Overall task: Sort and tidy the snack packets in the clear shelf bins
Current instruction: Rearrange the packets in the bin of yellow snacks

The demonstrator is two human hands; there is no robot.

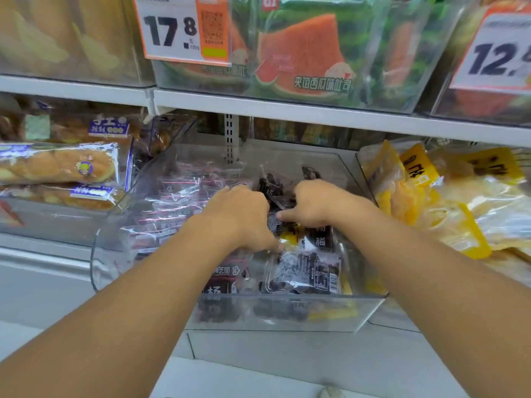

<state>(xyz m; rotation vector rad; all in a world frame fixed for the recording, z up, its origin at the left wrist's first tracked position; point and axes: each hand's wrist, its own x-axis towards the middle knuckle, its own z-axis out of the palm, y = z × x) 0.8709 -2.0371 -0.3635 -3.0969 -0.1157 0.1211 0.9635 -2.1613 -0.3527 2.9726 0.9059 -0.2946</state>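
The dark snack packets [301, 271] are lying loosely heaped in the right half of the clear bin [287, 314] on the lower shelf, directly beneath both hands. The left hand [244, 214] is reaching down with fingers curled into the pile; whether it is grasping a packet cannot be told. The right hand [319, 202] is curling round a dark packet at the rear, forefinger extended leftward. Both hands are equally near. The packets are flat, glossy, crinkled film pouches, long axes mixed. Red-striped clear packets [178, 202] are filling the bin's left half. Yellow pouches [431, 214] are occupying the neighbouring bin to the right
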